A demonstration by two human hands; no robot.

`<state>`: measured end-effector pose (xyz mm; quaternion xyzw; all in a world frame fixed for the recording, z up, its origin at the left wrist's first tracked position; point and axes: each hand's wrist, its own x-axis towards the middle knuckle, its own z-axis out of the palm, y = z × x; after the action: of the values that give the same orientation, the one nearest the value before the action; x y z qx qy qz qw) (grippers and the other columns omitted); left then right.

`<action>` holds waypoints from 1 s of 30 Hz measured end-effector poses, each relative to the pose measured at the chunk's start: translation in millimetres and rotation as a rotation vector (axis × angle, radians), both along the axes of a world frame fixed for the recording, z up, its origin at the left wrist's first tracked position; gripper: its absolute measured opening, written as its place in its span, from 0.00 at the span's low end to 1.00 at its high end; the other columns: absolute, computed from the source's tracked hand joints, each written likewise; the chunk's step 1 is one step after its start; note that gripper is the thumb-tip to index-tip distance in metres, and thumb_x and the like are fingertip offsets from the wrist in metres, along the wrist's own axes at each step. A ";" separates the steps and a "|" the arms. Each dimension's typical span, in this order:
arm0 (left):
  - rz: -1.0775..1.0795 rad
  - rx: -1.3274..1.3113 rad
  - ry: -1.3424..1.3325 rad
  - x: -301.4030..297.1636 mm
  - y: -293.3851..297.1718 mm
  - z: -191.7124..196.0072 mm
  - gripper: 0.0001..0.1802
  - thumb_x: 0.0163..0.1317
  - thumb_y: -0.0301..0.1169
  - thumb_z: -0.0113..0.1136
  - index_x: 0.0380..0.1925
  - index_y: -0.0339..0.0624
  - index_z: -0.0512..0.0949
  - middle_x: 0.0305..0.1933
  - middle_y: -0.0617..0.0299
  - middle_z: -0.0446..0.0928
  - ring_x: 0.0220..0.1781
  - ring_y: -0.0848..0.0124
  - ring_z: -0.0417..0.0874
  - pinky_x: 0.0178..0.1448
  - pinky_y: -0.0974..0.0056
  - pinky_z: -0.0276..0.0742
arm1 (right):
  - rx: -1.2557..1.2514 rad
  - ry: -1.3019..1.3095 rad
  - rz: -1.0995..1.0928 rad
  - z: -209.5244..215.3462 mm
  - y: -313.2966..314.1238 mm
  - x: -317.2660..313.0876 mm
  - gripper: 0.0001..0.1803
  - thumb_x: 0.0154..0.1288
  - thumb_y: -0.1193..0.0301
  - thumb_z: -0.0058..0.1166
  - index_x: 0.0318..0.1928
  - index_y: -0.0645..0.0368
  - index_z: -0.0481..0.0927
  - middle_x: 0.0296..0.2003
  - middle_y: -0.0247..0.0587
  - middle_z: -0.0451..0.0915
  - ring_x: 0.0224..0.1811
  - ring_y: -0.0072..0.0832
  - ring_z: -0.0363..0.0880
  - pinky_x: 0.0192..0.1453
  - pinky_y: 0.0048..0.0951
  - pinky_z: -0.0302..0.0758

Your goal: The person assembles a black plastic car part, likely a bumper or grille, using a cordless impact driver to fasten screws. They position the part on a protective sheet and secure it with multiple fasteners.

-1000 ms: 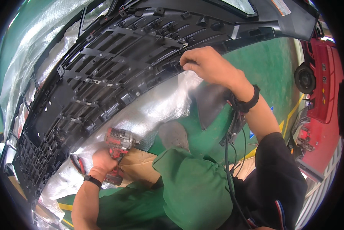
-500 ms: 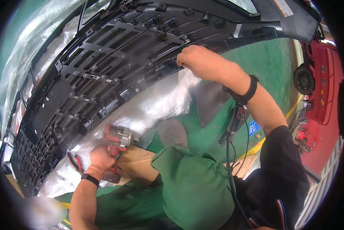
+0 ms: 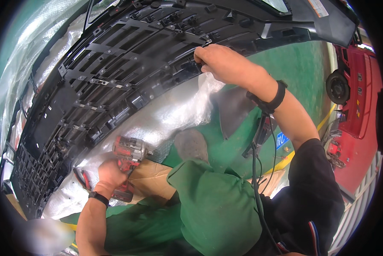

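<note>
My left hand [image 3: 111, 173] is wrapped round the grip of a red and grey cordless impact wrench [image 3: 131, 148], whose nose points right. Beside that wrist, pliers [image 3: 85, 178] with red handles rest on the bubble wrap. My right hand [image 3: 219, 63] is at the near edge of a large black plastic grille panel [image 3: 127, 55], fingers curled and drawn together. Whatever is between those fingertips is too small or hidden to make out. Rows of slats, ribs and small fasteners cover the side of the panel facing me.
Clear bubble wrap [image 3: 174, 111] lies under the panel, with brown cardboard [image 3: 151, 179] near my knee. A dark flat part [image 3: 232, 111] and a blue plate [image 3: 281, 140] are on the green floor [image 3: 293, 64]. At the right stands a red vehicle [image 3: 359, 89].
My right hand has shifted slightly up and left along the panel edge. The left hand and the impact wrench have barely moved.
</note>
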<state>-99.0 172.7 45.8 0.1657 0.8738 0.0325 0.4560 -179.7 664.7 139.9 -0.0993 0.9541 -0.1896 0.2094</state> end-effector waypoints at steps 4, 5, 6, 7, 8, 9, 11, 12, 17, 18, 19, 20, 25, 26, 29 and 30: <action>-0.018 -0.004 -0.009 -0.9 -0.8 0.8 0.16 0.48 0.38 0.72 0.34 0.41 0.86 0.40 0.46 0.87 0.47 0.46 0.88 0.53 0.50 0.84 | 0.003 0.086 0.009 3.8 -3.6 4.1 0.12 0.62 0.82 0.63 0.44 0.66 0.75 0.38 0.53 0.84 0.47 0.55 0.82 0.51 0.50 0.78; -0.017 0.000 -0.009 -1.3 -0.5 1.5 0.16 0.48 0.39 0.72 0.34 0.41 0.86 0.40 0.46 0.87 0.47 0.46 0.88 0.53 0.50 0.84 | 0.008 0.108 0.003 1.8 -3.6 5.4 0.13 0.63 0.81 0.64 0.45 0.65 0.75 0.38 0.52 0.83 0.48 0.54 0.82 0.51 0.50 0.78; -0.016 0.005 -0.010 -1.5 -0.1 2.3 0.16 0.48 0.39 0.72 0.35 0.41 0.86 0.40 0.46 0.87 0.47 0.46 0.88 0.53 0.50 0.84 | 0.013 0.129 -0.002 -2.2 -3.5 7.5 0.13 0.63 0.79 0.65 0.45 0.63 0.75 0.38 0.51 0.82 0.48 0.53 0.81 0.52 0.50 0.77; -0.014 -0.003 -0.010 -2.1 1.1 3.0 0.16 0.48 0.39 0.72 0.35 0.41 0.86 0.40 0.47 0.87 0.47 0.46 0.88 0.53 0.50 0.84 | 0.019 0.152 -0.008 -5.8 -3.2 9.4 0.13 0.64 0.78 0.66 0.45 0.62 0.76 0.38 0.50 0.82 0.48 0.52 0.81 0.53 0.50 0.77; -0.011 -0.012 -0.010 -2.5 2.6 3.9 0.17 0.49 0.40 0.72 0.34 0.41 0.86 0.40 0.47 0.87 0.47 0.46 0.88 0.53 0.50 0.84 | 0.034 0.164 -0.012 -9.0 -4.1 11.0 0.13 0.64 0.77 0.66 0.45 0.62 0.75 0.38 0.50 0.82 0.48 0.52 0.81 0.52 0.50 0.77; -0.009 -0.020 -0.011 -2.4 3.7 4.3 0.17 0.49 0.40 0.73 0.34 0.41 0.86 0.40 0.47 0.87 0.47 0.46 0.88 0.53 0.51 0.84 | 0.050 0.177 -0.016 -12.2 -5.7 12.7 0.13 0.64 0.77 0.67 0.44 0.62 0.75 0.37 0.49 0.81 0.47 0.51 0.81 0.52 0.50 0.77; -0.008 -0.011 -0.001 -1.0 1.7 2.4 0.17 0.50 0.40 0.72 0.34 0.40 0.86 0.40 0.47 0.87 0.47 0.46 0.88 0.53 0.50 0.84 | 0.063 0.192 -0.023 -14.6 -6.5 14.0 0.13 0.63 0.77 0.67 0.43 0.61 0.75 0.36 0.49 0.81 0.47 0.50 0.81 0.51 0.49 0.77; -0.008 -0.007 0.003 -0.3 0.5 1.0 0.17 0.50 0.41 0.72 0.34 0.40 0.85 0.40 0.46 0.87 0.47 0.46 0.88 0.53 0.50 0.84 | 0.061 0.194 -0.027 -15.0 -6.1 14.3 0.13 0.63 0.77 0.67 0.42 0.60 0.75 0.36 0.48 0.81 0.46 0.50 0.81 0.51 0.49 0.77; -0.024 0.009 0.010 0.8 -2.7 -0.1 0.17 0.52 0.41 0.71 0.34 0.40 0.85 0.40 0.46 0.87 0.46 0.46 0.88 0.53 0.50 0.84 | 0.099 0.225 -0.013 -15.2 -10.4 16.7 0.12 0.63 0.77 0.66 0.40 0.59 0.74 0.34 0.47 0.80 0.45 0.48 0.81 0.49 0.48 0.77; -0.029 0.006 0.008 0.4 -2.6 -0.1 0.16 0.52 0.41 0.71 0.34 0.40 0.85 0.40 0.45 0.87 0.46 0.46 0.88 0.53 0.50 0.84 | 0.102 0.217 -0.019 -14.0 -11.2 17.2 0.12 0.63 0.77 0.66 0.40 0.59 0.74 0.34 0.47 0.80 0.44 0.48 0.81 0.49 0.48 0.77; -0.031 0.008 0.007 0.7 -3.5 -0.6 0.17 0.52 0.41 0.71 0.34 0.40 0.86 0.40 0.45 0.87 0.46 0.46 0.88 0.53 0.50 0.84 | 0.105 0.210 -0.023 -12.8 -11.1 17.2 0.11 0.63 0.77 0.66 0.40 0.59 0.74 0.34 0.47 0.80 0.44 0.48 0.80 0.49 0.48 0.76; -0.033 0.010 0.006 1.2 -4.8 -1.7 0.17 0.52 0.41 0.71 0.34 0.40 0.86 0.40 0.45 0.87 0.46 0.45 0.88 0.53 0.50 0.84 | 0.105 0.221 -0.019 -13.6 -10.6 18.4 0.11 0.64 0.77 0.65 0.40 0.59 0.74 0.34 0.47 0.80 0.44 0.48 0.80 0.49 0.48 0.76; -0.015 0.024 -0.002 -0.9 -0.1 4.2 0.17 0.52 0.41 0.71 0.35 0.40 0.86 0.40 0.45 0.87 0.47 0.45 0.88 0.53 0.50 0.84 | 0.138 0.283 0.012 -22.3 -9.7 25.5 0.09 0.66 0.77 0.62 0.41 0.61 0.73 0.35 0.46 0.80 0.45 0.47 0.79 0.49 0.48 0.77; -0.018 0.028 -0.001 -0.9 0.1 4.2 0.17 0.52 0.41 0.71 0.35 0.40 0.86 0.40 0.45 0.87 0.47 0.45 0.88 0.53 0.50 0.84 | 0.146 0.285 0.023 -23.9 -9.2 26.3 0.09 0.66 0.77 0.61 0.41 0.61 0.73 0.35 0.45 0.80 0.45 0.47 0.79 0.49 0.47 0.77; -0.008 0.001 -0.013 -0.9 1.7 5.0 0.17 0.52 0.41 0.71 0.34 0.39 0.87 0.40 0.45 0.87 0.47 0.46 0.88 0.54 0.50 0.84 | 0.189 0.326 0.068 -28.7 -9.5 26.5 0.08 0.64 0.78 0.59 0.41 0.61 0.74 0.35 0.44 0.80 0.45 0.44 0.79 0.48 0.44 0.80; -0.002 -0.015 -0.020 -0.6 1.9 5.5 0.17 0.51 0.42 0.71 0.34 0.39 0.87 0.40 0.45 0.87 0.47 0.46 0.88 0.54 0.50 0.84 | 0.213 0.358 0.091 -29.0 -11.0 27.6 0.09 0.60 0.79 0.59 0.41 0.61 0.74 0.34 0.43 0.80 0.44 0.41 0.80 0.47 0.41 0.83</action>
<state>-99.6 174.6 51.3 0.1626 0.8692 0.0270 0.4661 -152.1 653.7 110.9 -0.1518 0.9853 -0.0573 0.0540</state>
